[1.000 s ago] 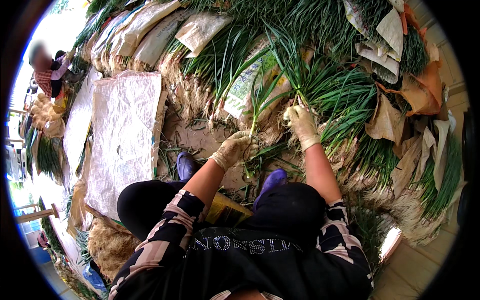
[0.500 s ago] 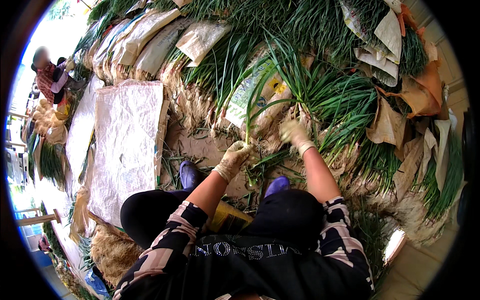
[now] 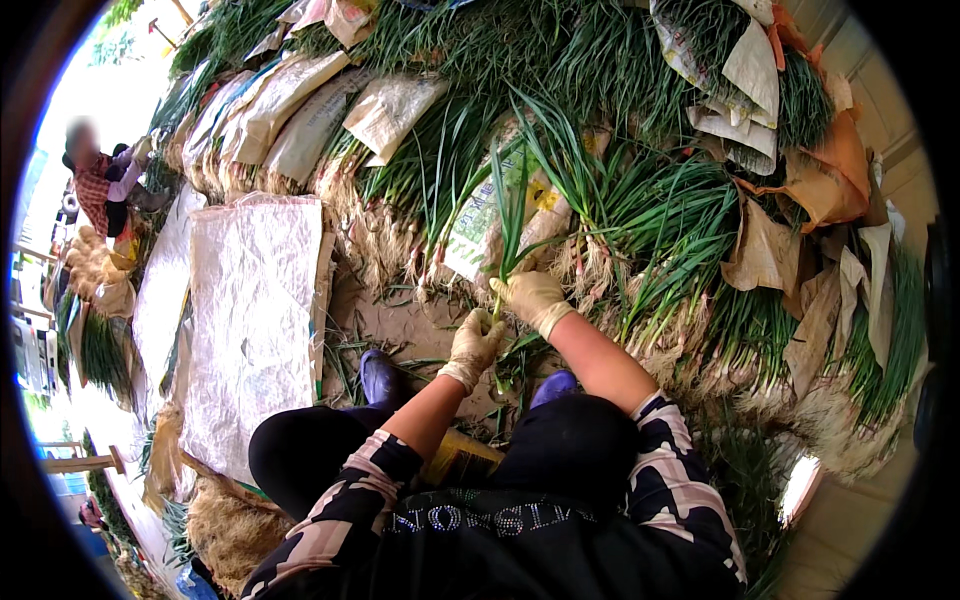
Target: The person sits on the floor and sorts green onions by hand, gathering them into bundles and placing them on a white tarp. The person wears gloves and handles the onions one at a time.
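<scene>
Between my knees, my left hand (image 3: 477,350), in a pale glove, is closed round the lower end of a green garlic stalk (image 3: 510,222). Its long flat leaves point away from me. My right hand (image 3: 533,298), gloved too, pinches the same stalk just above the left one. Under the leaves lies a printed pale sack (image 3: 480,238) with green and yellow patches. Right of it rests a loose bunch of green garlic (image 3: 590,245) with whitish, stringy roots. Leaf scraps (image 3: 510,370) hang or lie just below my hands; which one I cannot tell.
Piled green garlic (image 3: 690,230) curves around the front and right, partly under sacks. A flat white woven sack (image 3: 255,340) lies at my left. Purple boots (image 3: 380,378) stand on the littered ground. A person (image 3: 95,180) is at the far left.
My right hand has come left from the bunch and now grips the stalk above my left hand. The stalk's leaves, spread before, are gathered more upright.
</scene>
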Available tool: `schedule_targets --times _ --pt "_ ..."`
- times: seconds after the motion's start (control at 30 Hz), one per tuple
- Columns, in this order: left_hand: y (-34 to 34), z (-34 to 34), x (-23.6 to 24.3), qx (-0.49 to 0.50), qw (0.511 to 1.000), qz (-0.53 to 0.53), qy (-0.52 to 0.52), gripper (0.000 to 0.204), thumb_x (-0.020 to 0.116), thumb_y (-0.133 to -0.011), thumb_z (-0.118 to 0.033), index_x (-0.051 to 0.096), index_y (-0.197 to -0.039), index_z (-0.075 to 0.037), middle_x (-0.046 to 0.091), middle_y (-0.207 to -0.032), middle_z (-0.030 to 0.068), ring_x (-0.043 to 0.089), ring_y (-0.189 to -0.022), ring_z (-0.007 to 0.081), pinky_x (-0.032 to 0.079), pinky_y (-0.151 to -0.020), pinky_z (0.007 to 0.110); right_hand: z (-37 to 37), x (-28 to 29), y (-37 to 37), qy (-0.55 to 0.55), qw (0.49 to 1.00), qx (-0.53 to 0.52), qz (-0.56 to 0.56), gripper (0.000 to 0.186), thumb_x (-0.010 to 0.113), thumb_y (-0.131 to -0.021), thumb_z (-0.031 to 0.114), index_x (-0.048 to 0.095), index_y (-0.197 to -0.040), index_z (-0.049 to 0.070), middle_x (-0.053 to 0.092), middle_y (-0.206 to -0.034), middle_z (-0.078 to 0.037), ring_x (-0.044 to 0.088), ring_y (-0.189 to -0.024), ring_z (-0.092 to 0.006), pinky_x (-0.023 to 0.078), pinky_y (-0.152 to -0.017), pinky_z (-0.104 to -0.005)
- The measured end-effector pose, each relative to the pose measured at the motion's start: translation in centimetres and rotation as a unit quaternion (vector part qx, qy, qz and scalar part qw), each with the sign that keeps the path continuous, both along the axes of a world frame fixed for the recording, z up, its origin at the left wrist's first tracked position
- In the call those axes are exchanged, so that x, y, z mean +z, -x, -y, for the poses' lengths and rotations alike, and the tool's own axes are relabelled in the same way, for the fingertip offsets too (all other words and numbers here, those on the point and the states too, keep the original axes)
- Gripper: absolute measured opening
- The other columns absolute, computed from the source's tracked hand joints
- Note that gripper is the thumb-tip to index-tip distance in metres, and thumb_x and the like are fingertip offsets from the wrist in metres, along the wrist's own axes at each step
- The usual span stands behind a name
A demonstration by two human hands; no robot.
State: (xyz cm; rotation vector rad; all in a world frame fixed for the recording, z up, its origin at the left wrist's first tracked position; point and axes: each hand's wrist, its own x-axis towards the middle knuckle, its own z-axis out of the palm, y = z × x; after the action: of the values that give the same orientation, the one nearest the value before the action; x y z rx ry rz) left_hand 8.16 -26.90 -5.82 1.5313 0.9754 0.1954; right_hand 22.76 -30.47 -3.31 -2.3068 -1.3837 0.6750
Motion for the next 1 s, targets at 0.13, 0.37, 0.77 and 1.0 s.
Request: schedule_targets --times 0.13,0.37,0.77,1.0 --pt "-1.4 0.6 3.4 0.056 0.921 0.163 0.349 0.014 0.053 -0.085 -0.021 0.050 -0.087 -0.007 0.051 -0.067 0.0017 0.050 -0.055 0.0123 0.043 -0.049 0.025 0.0 -6.8 -0.2 -0.185 0.981 -0.043 0.048 0.038 0.040 -0.088 0.037 0.060 -0.077 0.006 0.062 -0.069 -0.009 0.059 -0.059 -0.0182 0.046 -0.048 -0.0313" --pt "-2.1 0.0 5.6 0.038 0.766 0.395 0.507 0.026 0.053 -0.086 -0.025 0.050 -0.103 -0.005 0.053 -0.082 0.0023 0.050 -0.069 0.0136 0.043 -0.059 0.027 2.4 -5.6 -3.3 0.001 0.944 0.175 -0.280 0.024 0.051 -0.084 0.025 0.060 -0.090 0.003 0.060 -0.070 -0.002 0.056 -0.063 -0.0145 0.048 -0.058 -0.0263" --pt "-0.8 -3.6 1.7 0.088 0.846 0.296 0.434 0.031 0.052 -0.086 -0.028 0.051 -0.104 -0.002 0.055 -0.077 0.0011 0.040 -0.053 0.0056 0.030 -0.042 0.018 -0.4 -1.0 -4.3 -0.107 0.934 -0.032 -0.340 0.042 0.044 -0.086 0.047 0.056 -0.101 0.010 0.059 -0.093 -0.006 0.055 -0.085 -0.0145 0.043 -0.083 -0.0333" --pt "1.1 -5.0 0.5 0.130 0.711 0.428 0.542 0.028 0.046 -0.088 -0.016 0.046 -0.114 -0.007 0.043 -0.057 -0.0030 0.031 -0.036 0.0031 0.025 -0.030 0.017 4.2 -4.5 -3.2 -0.019 0.955 -0.047 -0.291 0.036 0.050 -0.081 0.044 0.061 -0.096 0.013 0.060 -0.099 -0.007 0.055 -0.092 -0.0195 0.037 -0.088 -0.0344"
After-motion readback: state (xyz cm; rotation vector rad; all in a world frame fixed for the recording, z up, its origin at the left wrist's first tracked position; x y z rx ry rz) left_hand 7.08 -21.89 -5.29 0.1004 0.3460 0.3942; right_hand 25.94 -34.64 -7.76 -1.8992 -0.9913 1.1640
